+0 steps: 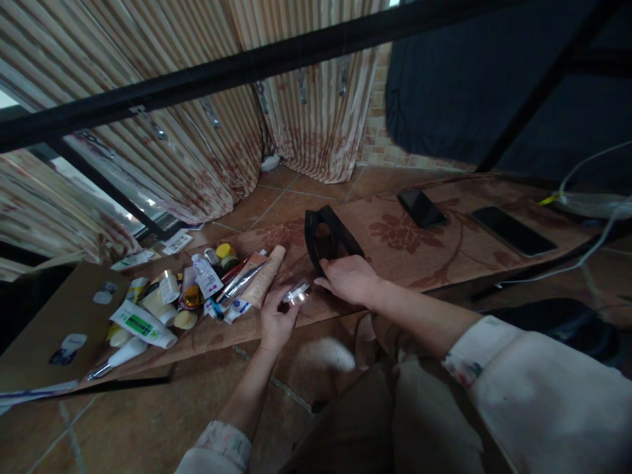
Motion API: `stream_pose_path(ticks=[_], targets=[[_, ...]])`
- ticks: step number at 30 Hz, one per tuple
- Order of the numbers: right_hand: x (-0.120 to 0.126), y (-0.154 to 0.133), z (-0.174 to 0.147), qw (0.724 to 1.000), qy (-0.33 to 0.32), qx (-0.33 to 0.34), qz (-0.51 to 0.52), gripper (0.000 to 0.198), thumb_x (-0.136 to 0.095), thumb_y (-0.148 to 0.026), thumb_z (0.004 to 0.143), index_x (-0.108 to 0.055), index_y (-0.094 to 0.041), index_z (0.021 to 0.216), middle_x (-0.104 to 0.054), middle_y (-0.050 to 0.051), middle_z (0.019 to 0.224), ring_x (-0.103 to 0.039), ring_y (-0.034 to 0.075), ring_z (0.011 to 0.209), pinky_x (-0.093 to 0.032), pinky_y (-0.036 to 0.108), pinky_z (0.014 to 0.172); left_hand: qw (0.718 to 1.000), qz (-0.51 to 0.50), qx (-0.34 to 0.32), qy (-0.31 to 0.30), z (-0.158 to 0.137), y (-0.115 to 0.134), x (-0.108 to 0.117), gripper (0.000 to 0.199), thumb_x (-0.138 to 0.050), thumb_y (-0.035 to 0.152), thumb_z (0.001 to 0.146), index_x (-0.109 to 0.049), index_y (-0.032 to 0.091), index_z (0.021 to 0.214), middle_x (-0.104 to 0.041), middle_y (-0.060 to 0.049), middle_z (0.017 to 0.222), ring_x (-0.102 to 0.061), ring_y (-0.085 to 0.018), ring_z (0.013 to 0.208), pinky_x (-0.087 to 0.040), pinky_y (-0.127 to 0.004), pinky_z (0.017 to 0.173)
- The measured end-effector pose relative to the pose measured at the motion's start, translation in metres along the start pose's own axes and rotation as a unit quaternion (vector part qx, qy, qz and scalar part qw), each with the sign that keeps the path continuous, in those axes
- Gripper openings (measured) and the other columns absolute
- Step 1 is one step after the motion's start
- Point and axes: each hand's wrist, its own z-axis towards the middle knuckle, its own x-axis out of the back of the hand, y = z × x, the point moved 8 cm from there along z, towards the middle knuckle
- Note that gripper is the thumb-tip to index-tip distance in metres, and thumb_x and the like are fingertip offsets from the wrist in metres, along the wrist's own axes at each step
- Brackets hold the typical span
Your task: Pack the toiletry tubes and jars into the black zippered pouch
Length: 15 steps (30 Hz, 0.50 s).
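Between the thumb and fingers of my left hand (277,319) is a small clear container with a silvery shine (296,291), held just above the bench's near edge. My right hand (348,280) grips the near end of a black open-framed organizer (326,240), which is tilted on the cloth; some fingers are hidden behind it. Left of my left hand lies a beige tube (266,276), beside a silver-and-orange tube (243,280). A heap of cosmetics spreads farther left, with a white-and-green tube (143,324), a yellow-lidded jar (226,251) and a white-and-purple tube (206,276).
The narrow bench has a brown floral cloth (385,253). Two dark phones (422,209) lie toward its right end, near a white cable (567,263). A cardboard box (59,322) stands at the left end. A black metal rail (197,79) crosses before striped curtains (306,125).
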Motion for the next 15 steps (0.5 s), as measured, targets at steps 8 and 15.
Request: stream_pose_path(ticks=[8, 15], targets=[[0.000, 0.000, 0.001, 0.999, 0.040, 0.013, 0.001, 0.042, -0.035, -0.046, 0.093, -0.057, -0.012, 0.105, -0.070, 0.015, 0.089, -0.066, 0.025, 0.083, -0.044, 0.030, 0.065, 0.999, 0.035, -0.006, -0.004, 0.001, 0.004, -0.002, 0.035, -0.068, 0.028, 0.073, -0.062, 0.021, 0.107, -0.066, -0.005, 0.103, -0.059, -0.020, 0.096, -0.048, -0.036, 0.085], [0.002, 0.000, 0.000, 0.999, 0.030, 0.010, 0.001, 0.042, -0.034, -0.046, 0.093, -0.056, -0.012, 0.107, -0.069, 0.016, 0.091, -0.066, 0.025, 0.086, -0.045, 0.030, 0.067, 0.995, 0.090, -0.030, -0.003, 0.008, 0.022, -0.001, 0.033, -0.069, 0.029, 0.071, -0.062, 0.021, 0.102, -0.065, -0.005, 0.098, -0.056, -0.023, 0.097, -0.044, -0.038, 0.088]])
